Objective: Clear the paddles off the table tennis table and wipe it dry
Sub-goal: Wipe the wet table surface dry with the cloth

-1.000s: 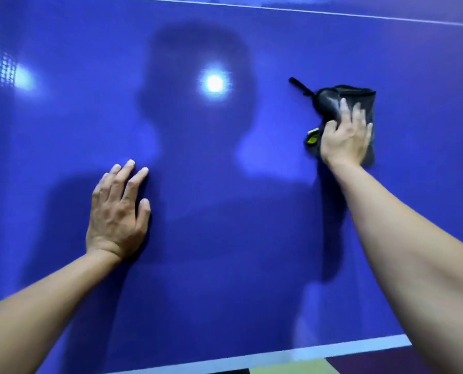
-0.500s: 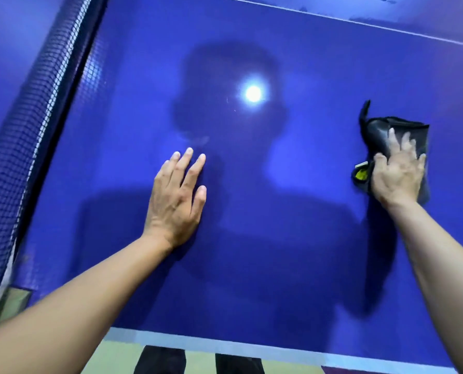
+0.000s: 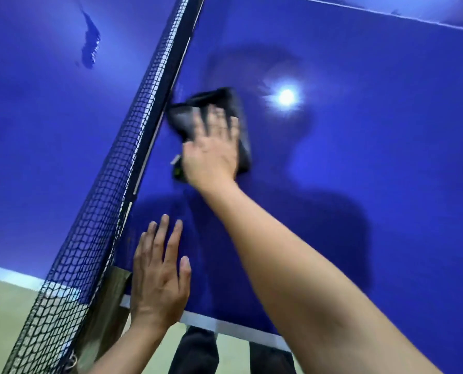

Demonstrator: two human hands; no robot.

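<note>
Right hand [image 3: 211,155], fingers spread flat on cloth [image 3: 222,103], now beside net [image 3: 133,147] after sweeping left. Left hand [image 3: 157,279] flat on table [image 3: 359,157], holds nothing. Wet streak [image 3: 90,47] beyond net unwiped.

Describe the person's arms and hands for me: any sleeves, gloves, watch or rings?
The left forearm and right forearm are bare to the frame's edge, no sleeves showing. The left hand and right hand wear no gloves; no watch, band or ring is visible. The right hand is motion-blurred, so a thin ring cannot be ruled out.
</note>
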